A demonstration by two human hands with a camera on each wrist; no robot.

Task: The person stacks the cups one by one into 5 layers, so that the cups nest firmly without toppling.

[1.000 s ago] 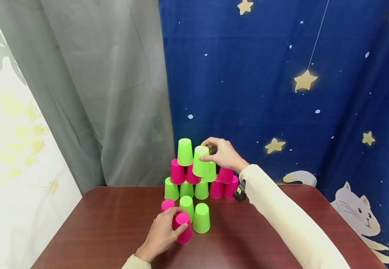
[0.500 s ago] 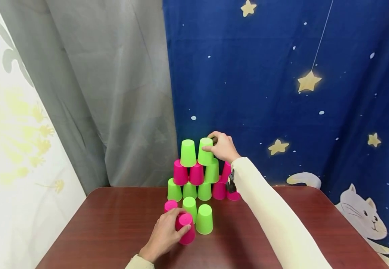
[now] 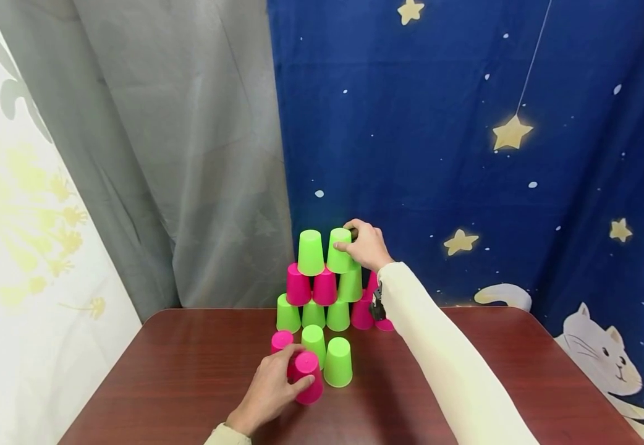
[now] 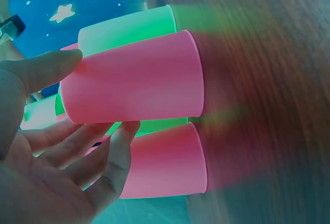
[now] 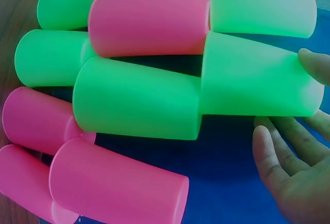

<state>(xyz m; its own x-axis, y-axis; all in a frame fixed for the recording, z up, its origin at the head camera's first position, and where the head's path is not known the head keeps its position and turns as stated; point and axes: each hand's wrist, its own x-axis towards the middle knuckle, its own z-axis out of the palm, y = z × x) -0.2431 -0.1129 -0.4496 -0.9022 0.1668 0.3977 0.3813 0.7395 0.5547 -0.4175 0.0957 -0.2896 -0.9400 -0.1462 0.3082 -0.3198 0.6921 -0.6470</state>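
Note:
My right hand (image 3: 369, 245) holds an upside-down green cup (image 3: 338, 250) by its upper part, thumb on the near side. In the right wrist view that cup's rim sits right at the tops of a pink cup (image 5: 149, 24) and a green cup (image 5: 136, 100) in the row below. Beside it in the top row stands another green cup (image 3: 311, 253). Near the table's front, my left hand (image 3: 269, 389) grips an upside-down pink cup (image 3: 308, 378) between thumb and fingers. The left wrist view shows this cup's rim (image 4: 198, 74) close to the tabletop.
Behind my left hand stand a pink cup (image 3: 282, 340) and two green cups (image 3: 313, 346), (image 3: 338, 363). The stacked rows include green cups (image 3: 288, 314) and pink cups (image 3: 362, 315) at the bottom. A blue starry curtain (image 3: 411, 154) hangs behind the brown table (image 3: 188, 371).
My right hand has moved the green cup up and back, level with the other top green cup. Over the last half second it hardly moves. My left hand keeps its grip on the pink cup.

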